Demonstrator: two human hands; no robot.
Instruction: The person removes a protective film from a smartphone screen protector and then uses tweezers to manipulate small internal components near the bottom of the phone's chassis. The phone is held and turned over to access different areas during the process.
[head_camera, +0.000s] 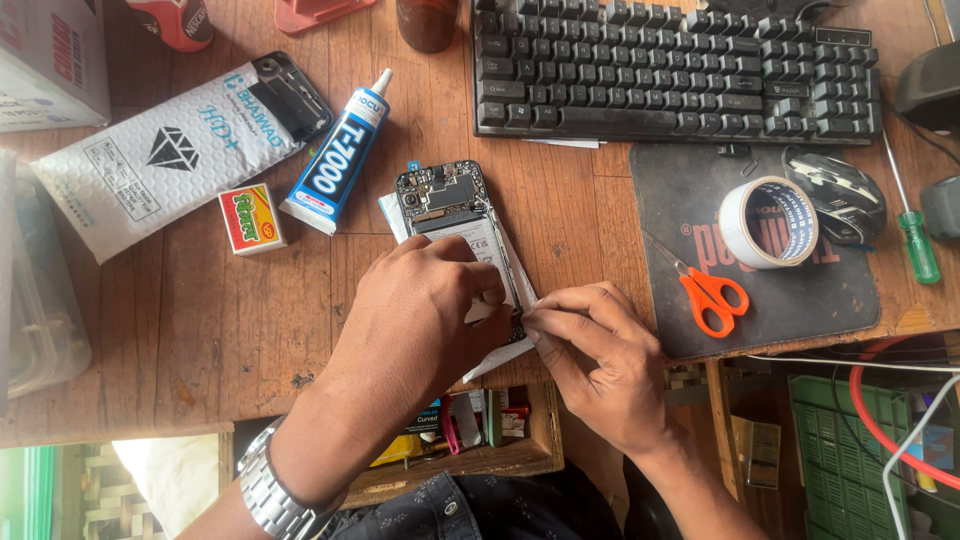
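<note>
Two bare hands meet over an opened phone (452, 215) lying back-up on the wooden tabletop (200, 320), its circuit board exposed. Left hand (425, 315) presses down on the phone's lower half, fingers curled, its grip grasping nothing I can make out. Right hand (590, 355) pinches at the phone's lower edge. Beside the phone lies a glue tube (338, 155); scissors (712, 295) lie further off.

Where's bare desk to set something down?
Bare wood left of the left hand, below the matchbox and padded envelope. A narrower strip lies between the opened phone and mouse pad. The pad itself is crowded: tape roll, scissors, mouse.
</note>
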